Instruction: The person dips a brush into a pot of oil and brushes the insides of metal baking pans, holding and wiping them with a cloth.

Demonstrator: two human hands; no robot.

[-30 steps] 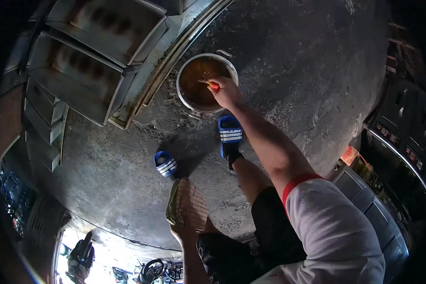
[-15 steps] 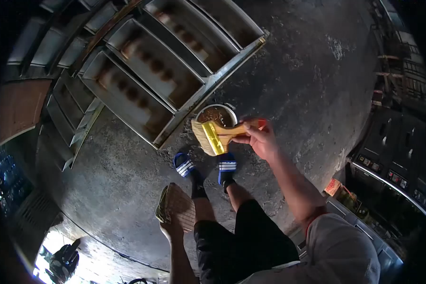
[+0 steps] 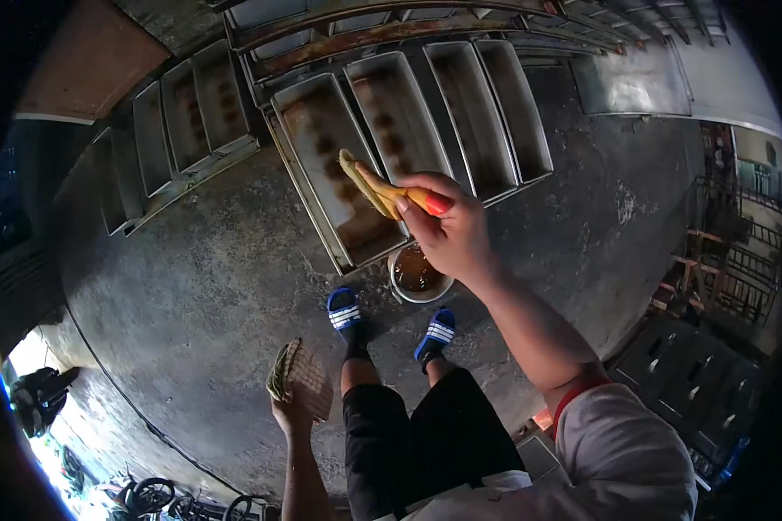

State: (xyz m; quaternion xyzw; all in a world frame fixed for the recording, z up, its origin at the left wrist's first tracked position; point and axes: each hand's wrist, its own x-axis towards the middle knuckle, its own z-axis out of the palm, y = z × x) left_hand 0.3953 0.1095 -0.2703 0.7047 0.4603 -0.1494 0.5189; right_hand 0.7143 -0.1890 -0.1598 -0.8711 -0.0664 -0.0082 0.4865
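Observation:
My right hand (image 3: 453, 233) is closed around the wooden handle of a wide, flat brush (image 3: 367, 184) with a red handle end. The brush is seen nearly edge-on, over a long metal pan (image 3: 308, 130) with brown stains inside; whether the bristles touch it I cannot tell. Below that hand, on the floor, stands a round pot (image 3: 394, 280) holding brown liquid. At the lower left, my left hand (image 3: 294, 415) grips a folded tan checked cloth (image 3: 308, 378) with a greenish edge. Part of its fingers is hidden by the cloth.
More long pans (image 3: 473, 113) lie side by side on the same metal rack, and another group (image 3: 178, 122) stands to the left. A dark oven-like unit (image 3: 691, 373) is at right. A black cable (image 3: 117, 382) crosses the concrete floor (image 3: 208, 260). Motorbikes (image 3: 152, 495) stand at lower left.
The brush has moved from beside the pot to above the stained pan and turned edge-on. My view has swung round, and my feet stand further apart. The left hand keeps the cloth.

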